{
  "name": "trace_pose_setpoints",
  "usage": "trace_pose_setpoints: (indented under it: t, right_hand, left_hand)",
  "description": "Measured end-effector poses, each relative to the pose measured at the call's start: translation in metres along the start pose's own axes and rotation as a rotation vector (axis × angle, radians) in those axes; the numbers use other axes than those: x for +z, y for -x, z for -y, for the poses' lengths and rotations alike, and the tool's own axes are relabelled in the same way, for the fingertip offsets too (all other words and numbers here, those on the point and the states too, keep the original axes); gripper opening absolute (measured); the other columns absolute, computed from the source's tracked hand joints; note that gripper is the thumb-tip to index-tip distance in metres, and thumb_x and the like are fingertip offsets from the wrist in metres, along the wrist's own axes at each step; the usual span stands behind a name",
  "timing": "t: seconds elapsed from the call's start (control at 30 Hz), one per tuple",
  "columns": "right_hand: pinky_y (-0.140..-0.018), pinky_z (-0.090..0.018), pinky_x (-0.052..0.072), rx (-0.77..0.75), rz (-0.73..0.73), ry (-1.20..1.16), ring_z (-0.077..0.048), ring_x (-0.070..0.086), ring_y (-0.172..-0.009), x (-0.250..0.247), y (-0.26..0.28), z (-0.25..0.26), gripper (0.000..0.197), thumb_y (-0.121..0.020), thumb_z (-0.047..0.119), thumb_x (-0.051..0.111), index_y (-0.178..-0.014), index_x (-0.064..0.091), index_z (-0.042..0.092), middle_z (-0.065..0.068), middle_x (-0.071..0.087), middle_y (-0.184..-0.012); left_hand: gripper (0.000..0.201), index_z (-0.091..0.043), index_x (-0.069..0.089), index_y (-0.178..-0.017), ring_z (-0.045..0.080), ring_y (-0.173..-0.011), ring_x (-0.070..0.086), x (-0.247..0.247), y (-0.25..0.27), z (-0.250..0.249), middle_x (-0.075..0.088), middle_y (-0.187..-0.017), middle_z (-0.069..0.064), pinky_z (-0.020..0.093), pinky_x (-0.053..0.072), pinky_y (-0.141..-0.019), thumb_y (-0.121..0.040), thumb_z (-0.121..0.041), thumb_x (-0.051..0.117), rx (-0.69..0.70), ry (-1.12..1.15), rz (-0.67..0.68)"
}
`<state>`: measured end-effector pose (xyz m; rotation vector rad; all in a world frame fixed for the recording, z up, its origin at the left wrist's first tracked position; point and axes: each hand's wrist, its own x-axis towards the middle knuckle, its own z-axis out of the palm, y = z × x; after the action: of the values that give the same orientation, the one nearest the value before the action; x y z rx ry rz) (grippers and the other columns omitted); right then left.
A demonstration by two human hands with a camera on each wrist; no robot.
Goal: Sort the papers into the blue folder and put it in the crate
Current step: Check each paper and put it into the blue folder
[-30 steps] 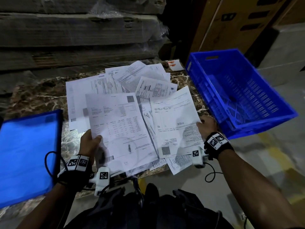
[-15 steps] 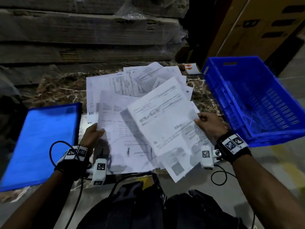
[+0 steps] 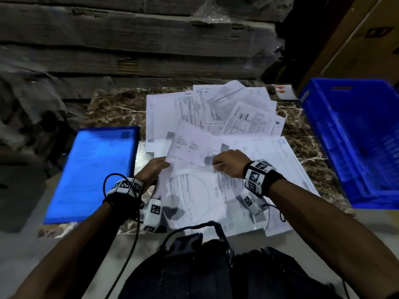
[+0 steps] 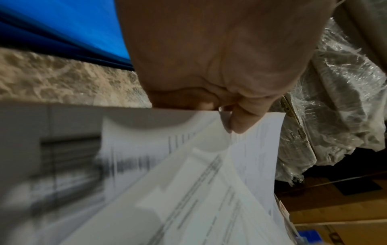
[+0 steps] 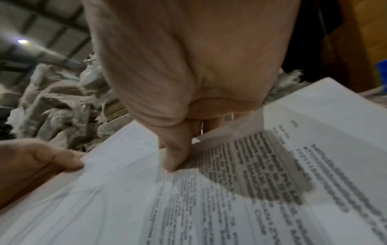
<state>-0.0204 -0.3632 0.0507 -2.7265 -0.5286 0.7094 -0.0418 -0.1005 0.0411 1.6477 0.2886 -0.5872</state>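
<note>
Loose papers (image 3: 216,117) lie spread in an overlapping heap over the middle of the marbled counter (image 3: 114,104), reaching from its far edge to its near edge, where a few sheets hang over. The left hand (image 3: 154,171) is at the near left side of the heap. Its grip is closed on the edge of a small bunch of sheets (image 3: 194,190): the left wrist view shows the thumb (image 4: 243,119) pressed on top of the paper with the other fingers tucked underneath, out of sight. The right hand (image 3: 228,164) is just beside it, to the right, over the same bunch. Its grip is also closed on paper: the right wrist view shows the thumb (image 5: 176,152) pressing down on a printed sheet (image 5: 272,165) and fingers curled behind a raised sheet edge. How many sheets each hand has hold of cannot be told, as the paper is blurred. In the right wrist view the left hand's fingertips (image 5: 62,159) show at the left edge of the same sheets, so both hands are on one bunch, close together but not touching.

The blue folder (image 3: 95,173) lies flat and closed on the left part of the counter, just beside the papers, its near edge at the counter's near edge. The blue crate (image 3: 354,130) stands at the right end of the counter, its near corner past the edge; what can be seen of its inside holds nothing. A small white card with red marks (image 3: 285,91) lies at the far right corner, between the papers and the crate. Plastic-wrapped stacks (image 3: 129,39) rise behind the counter.
</note>
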Motion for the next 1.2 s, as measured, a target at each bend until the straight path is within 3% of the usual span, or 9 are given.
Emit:
trace_pose_setpoints:
  t: [0.2, 0.27, 0.43, 0.6, 0.73, 0.87, 0.97, 1.07, 1.2]
  right_hand:
    - [-0.092, -0.031, 0.034, -0.006, -0.020, 0.064, -0.028, 0.056, -0.108, -0.001, -0.022, 0.033, 0.027, -0.087, 0.006, 0.050, -0.101, 0.065, 0.024, -0.004, 0.068, -0.109]
    - [-0.085, -0.029, 0.032, -0.003, -0.024, 0.067, -0.027, 0.057, -0.106, -0.001, -0.026, 0.038, 0.023, -0.087, 0.009, 0.052, -0.100, 0.064, 0.025, -0.002, 0.068, -0.106]
    - [-0.081, -0.030, 0.039, 0.122, -0.065, 0.008, -0.023, 0.056, -0.101, -0.016, -0.020, 0.022, 0.020, -0.084, 0.038, 0.068, -0.100, 0.064, 0.026, 0.001, 0.061, -0.103]
    - [-0.071, -0.030, 0.047, 0.275, -0.129, -0.205, -0.022, 0.059, -0.082, -0.028, -0.005, -0.024, 0.024, -0.075, 0.027, 0.079, -0.085, 0.067, 0.010, -0.006, 0.062, -0.082]
    - [-0.064, -0.029, 0.046, 0.350, -0.215, -0.598, -0.017, 0.056, -0.068, -0.019, 0.015, -0.042, 0.023, -0.076, 0.006, 0.078, -0.093, 0.067, -0.003, -0.006, 0.061, -0.074]
    - [-0.061, -0.030, 0.047, 0.399, -0.255, -0.979, -0.024, 0.058, -0.069, -0.005, 0.035, -0.051, 0.017, -0.076, 0.011, 0.079, -0.085, 0.066, 0.006, -0.009, 0.064, -0.075]
    - [-0.061, -0.031, 0.050, 0.416, -0.399, -1.244, -0.027, 0.063, -0.071, 0.010, 0.042, -0.048, 0.057, -0.055, 0.032, 0.090, -0.095, 0.067, -0.001, -0.020, 0.065, -0.086]
    - [-0.058, -0.028, 0.051, 0.408, -0.533, -1.521, -0.027, 0.059, -0.063, 0.027, 0.038, -0.037, 0.084, -0.033, 0.042, 0.096, -0.096, 0.059, 0.001, -0.018, 0.057, -0.083]
    - [-0.067, -0.036, 0.053, 0.464, -0.635, -1.605, -0.029, 0.060, -0.069, 0.043, 0.028, -0.012, 0.065, -0.050, 0.024, 0.093, -0.095, 0.060, -0.009, -0.028, 0.064, -0.085]
  left_hand:
    - [0.027, -0.005, 0.058, -0.110, -0.010, -0.068, 0.064, -0.008, 0.011, -0.007, 0.069, -0.081, -0.019, 0.008, 0.049, -0.062, -0.084, 0.003, 0.063, 0.149, -0.306, 0.142]
    - [0.037, 0.001, 0.054, -0.117, -0.019, -0.064, 0.059, -0.009, 0.010, -0.005, 0.063, -0.088, -0.008, 0.003, 0.043, -0.058, -0.082, 0.009, 0.062, 0.187, -0.371, 0.149]
    - [0.037, 0.006, 0.057, -0.120, 0.019, -0.086, 0.062, -0.027, 0.001, 0.011, 0.062, -0.106, 0.010, 0.017, 0.051, -0.069, -0.083, 0.007, 0.062, 0.174, -0.350, 0.002]
    - [0.068, 0.003, 0.059, -0.119, 0.023, -0.090, 0.062, -0.040, -0.003, 0.019, 0.064, -0.104, 0.012, 0.033, 0.052, -0.078, -0.062, -0.030, 0.075, 0.139, -0.249, -0.080]
    - [0.072, 0.001, 0.060, -0.116, 0.020, -0.090, 0.060, -0.043, -0.004, 0.016, 0.065, -0.105, 0.012, 0.027, 0.046, -0.070, -0.060, -0.039, 0.081, 0.123, -0.150, -0.121]
    - [0.038, 0.009, 0.057, -0.119, 0.028, -0.094, 0.059, -0.044, -0.012, 0.020, 0.061, -0.118, 0.025, 0.039, 0.046, -0.084, -0.084, -0.001, 0.065, 0.028, 0.009, -0.220]
    - [0.034, 0.006, 0.059, -0.117, 0.035, -0.100, 0.061, -0.043, -0.015, 0.021, 0.062, -0.118, 0.025, 0.053, 0.046, -0.095, -0.084, 0.000, 0.064, 0.006, 0.049, -0.251]
    - [0.032, 0.007, 0.058, -0.118, 0.029, -0.095, 0.058, -0.036, -0.016, 0.017, 0.062, -0.116, 0.019, 0.043, 0.048, -0.087, -0.087, 0.000, 0.062, 0.018, 0.074, -0.274]
    - [0.032, 0.005, 0.057, -0.120, 0.026, -0.095, 0.057, -0.026, -0.013, 0.013, 0.060, -0.109, 0.012, 0.036, 0.043, -0.081, -0.088, 0.000, 0.060, 0.042, 0.152, -0.294]
